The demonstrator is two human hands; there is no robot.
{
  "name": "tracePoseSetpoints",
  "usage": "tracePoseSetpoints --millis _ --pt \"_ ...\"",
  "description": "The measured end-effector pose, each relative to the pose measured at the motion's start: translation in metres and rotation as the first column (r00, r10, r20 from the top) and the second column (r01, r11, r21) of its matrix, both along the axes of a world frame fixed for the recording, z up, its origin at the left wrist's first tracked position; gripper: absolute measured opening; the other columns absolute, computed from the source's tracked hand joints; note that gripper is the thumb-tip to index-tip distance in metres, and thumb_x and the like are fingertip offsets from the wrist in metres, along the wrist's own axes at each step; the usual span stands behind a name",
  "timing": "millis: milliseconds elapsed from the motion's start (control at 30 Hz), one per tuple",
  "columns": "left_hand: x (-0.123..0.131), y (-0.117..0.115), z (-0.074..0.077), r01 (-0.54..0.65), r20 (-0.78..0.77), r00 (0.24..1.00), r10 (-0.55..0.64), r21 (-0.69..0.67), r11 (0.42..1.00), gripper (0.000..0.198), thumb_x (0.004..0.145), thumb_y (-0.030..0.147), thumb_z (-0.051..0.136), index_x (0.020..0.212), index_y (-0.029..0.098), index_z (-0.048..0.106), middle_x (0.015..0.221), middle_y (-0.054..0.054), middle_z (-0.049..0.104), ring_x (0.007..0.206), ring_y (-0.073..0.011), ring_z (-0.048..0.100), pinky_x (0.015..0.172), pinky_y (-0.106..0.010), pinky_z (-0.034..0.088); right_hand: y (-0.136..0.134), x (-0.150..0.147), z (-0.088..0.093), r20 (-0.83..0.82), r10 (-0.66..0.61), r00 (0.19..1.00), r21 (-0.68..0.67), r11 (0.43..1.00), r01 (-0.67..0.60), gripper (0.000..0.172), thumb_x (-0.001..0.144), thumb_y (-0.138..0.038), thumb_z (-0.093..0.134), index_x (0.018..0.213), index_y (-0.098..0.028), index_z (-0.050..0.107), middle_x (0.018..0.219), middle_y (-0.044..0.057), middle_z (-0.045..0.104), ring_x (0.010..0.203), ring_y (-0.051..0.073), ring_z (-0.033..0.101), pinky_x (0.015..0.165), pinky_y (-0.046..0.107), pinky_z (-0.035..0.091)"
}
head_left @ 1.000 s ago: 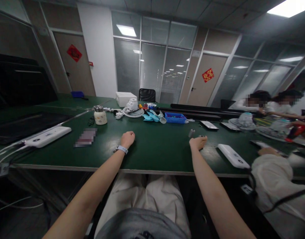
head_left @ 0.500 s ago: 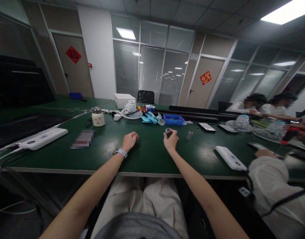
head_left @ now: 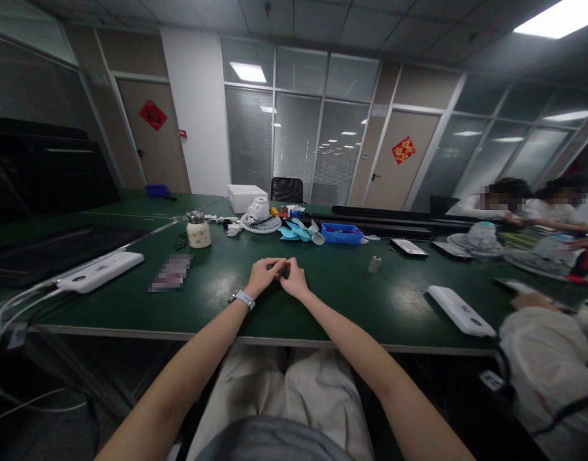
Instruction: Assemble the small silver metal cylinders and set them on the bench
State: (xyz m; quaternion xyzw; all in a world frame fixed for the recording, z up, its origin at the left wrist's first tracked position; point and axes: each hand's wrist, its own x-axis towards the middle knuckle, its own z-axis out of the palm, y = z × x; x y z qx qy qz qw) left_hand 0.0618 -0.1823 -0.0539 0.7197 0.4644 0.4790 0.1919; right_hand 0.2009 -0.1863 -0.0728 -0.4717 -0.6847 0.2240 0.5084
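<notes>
My left hand and my right hand meet over the green table. Between their fingertips is a small dark metal cylinder, mostly hidden by the fingers; both hands are closed on it. A second small metal cylinder stands upright on the table to the right of my right hand. Beyond the hands lie light blue fan blades and a blue basket with small items in it.
A white fan head with a round grille, a white box and a cream jar stand further back. White power banks lie at both sides. At the right, a co-worker's sleeve reaches over the table.
My right hand has moved left with the metal cylinder and now meets my left hand, which has closed on the cylinder too. The view has shifted slightly.
</notes>
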Motion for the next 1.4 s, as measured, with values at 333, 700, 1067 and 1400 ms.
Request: tracePoseSetpoints --millis 333,700,1067,1400 --pt "-0.011 0.001 0.004 -0.354 -0.040 0.935 0.353 -0.031 0.935 0.031 0.086 0.046 0.058 0.100 0.025 0.076 0.104 -0.005 0.073 0.103 -0.0227 0.061 0.091 -0.032 0.044 0.005 0.003 -0.009 -0.063 -0.028 0.998 -0.045 0.999 0.025 0.038 0.068 -0.026 0.075 0.093 -0.027 0.047 0.097 0.000 0.067 0.091 0.020 0.064 0.090 0.040 0.048" --pt "-0.013 -0.005 -0.003 -0.374 -0.408 0.867 0.287 -0.150 0.915 0.033 0.074 0.057 0.067 0.097 0.036 0.077 0.128 -0.005 0.062 0.117 -0.0354 0.041 0.094 -0.045 0.035 0.013 0.035 0.007 -0.559 -0.203 0.804 -0.290 0.956 0.040 0.029 0.068 -0.016 0.073 0.089 -0.019 0.053 0.094 0.005 0.069 0.091 0.018 0.067 0.084 0.033 0.052" --pt "-0.016 0.005 -0.006 -0.463 -0.290 0.861 0.419 -0.101 0.881 0.046 0.087 0.056 0.047 0.109 0.026 0.074 0.115 -0.010 0.069 0.112 -0.0329 0.051 0.094 -0.042 0.039 -0.012 0.044 0.037 -0.863 -0.021 0.505 -0.320 0.795 -0.515 0.026 0.097 -0.025 0.039 0.088 -0.017 0.063 0.100 0.009 0.071 0.105 0.018 0.065 0.074 0.030 0.054" --pt "-0.017 0.006 -0.006 -0.460 -0.307 0.858 0.411 -0.105 0.882 0.049 0.088 0.057 0.043 0.107 0.025 0.075 0.110 -0.011 0.071 0.109 -0.0323 0.053 0.093 -0.042 0.040 -0.003 0.049 0.034 -0.771 -0.210 0.601 -0.422 0.875 -0.236 0.019 0.071 -0.028 0.075 0.081 -0.021 0.060 0.069 -0.002 0.063 0.057 0.011 0.057 0.048 0.020 0.040"
